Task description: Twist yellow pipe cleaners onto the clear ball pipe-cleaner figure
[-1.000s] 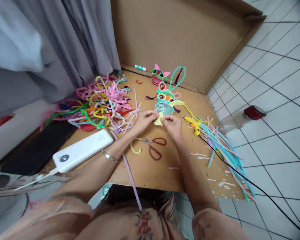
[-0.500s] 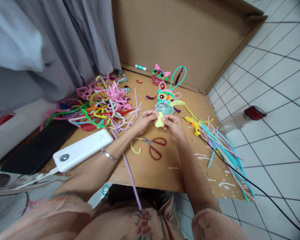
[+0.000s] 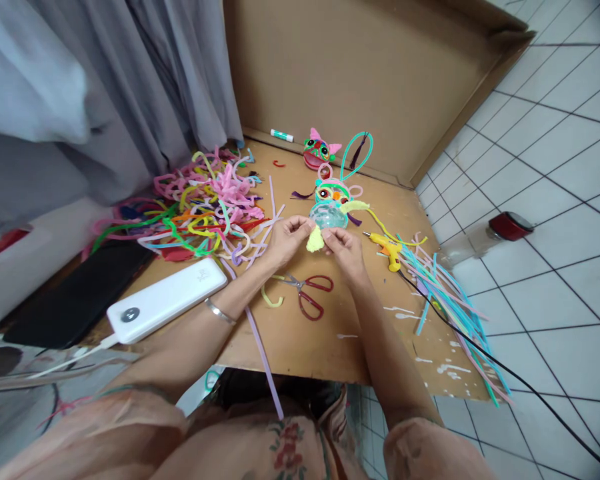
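Note:
Between my two hands is a small pale-yellow fuzzy piece [image 3: 315, 241], which looks like bent pipe cleaner. The fingertips of my left hand [image 3: 291, 239] pinch its upper left side. My right hand [image 3: 345, 250] grips its right edge, fingers closed. Just beyond lies a clear, teal-rimmed round part [image 3: 329, 216] of a lion-like pipe-cleaner figure [image 3: 334, 193] with big eyes and pink loops. A yellow fuzzy strip [image 3: 355, 207] sticks out at its right. Red-handled scissors [image 3: 310, 293] rest open on the table nearer me, beside a curved yellow pipe cleaner [image 3: 273, 298].
A tangled heap of pipe cleaners [image 3: 215, 200] covers the left. A yellow glue gun [image 3: 387, 248] and straight pipe cleaners [image 3: 455, 313] lie right, its black cord trailing off. A white power bank [image 3: 167, 300], a pink-eared figure [image 3: 320, 150] and a glue stick [image 3: 282, 135] are also there.
The yellow fuzzy piece has shifted slightly left and turned, now showing a wider lower end. My left fingers have moved a little up and left with it.

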{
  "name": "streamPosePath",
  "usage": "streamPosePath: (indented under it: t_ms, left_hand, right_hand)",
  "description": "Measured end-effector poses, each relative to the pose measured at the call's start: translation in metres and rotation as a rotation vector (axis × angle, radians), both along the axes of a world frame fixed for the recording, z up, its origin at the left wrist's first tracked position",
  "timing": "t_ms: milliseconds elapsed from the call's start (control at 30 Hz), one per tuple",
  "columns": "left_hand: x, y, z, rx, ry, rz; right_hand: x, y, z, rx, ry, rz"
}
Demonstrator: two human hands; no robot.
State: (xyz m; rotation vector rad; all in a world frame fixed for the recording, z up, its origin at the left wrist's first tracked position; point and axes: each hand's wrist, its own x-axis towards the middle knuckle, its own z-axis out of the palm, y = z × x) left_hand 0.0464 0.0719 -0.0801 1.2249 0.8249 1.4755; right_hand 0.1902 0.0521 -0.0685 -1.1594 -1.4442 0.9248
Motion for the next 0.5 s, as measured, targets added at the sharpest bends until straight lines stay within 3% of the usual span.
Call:
streamPosePath:
  t_ms: [133, 233, 367, 500]
  left_hand:
    - [-0.001, 0.001, 0.002, 0.011, 0.011, 0.151]
    - [0.000, 0.001, 0.001, 0.021, 0.016, 0.187]
    - [0.001, 0.002, 0.000, 0.014, 0.000, 0.207]
    - [-0.001, 0.004, -0.001, 0.033, -0.040, 0.191]
  right_hand:
    - [-0.004, -0.006, 0.000, 0.331, -0.337, -0.226]
    - [-0.012, -0.012, -0.002, 0.475, -0.602, -0.266]
    - [-0.020, -0.015, -0.009, 0.459, -0.683, -0.253]
    - [-0.022, -0.011, -0.015, 0.258, -0.407, -0.288]
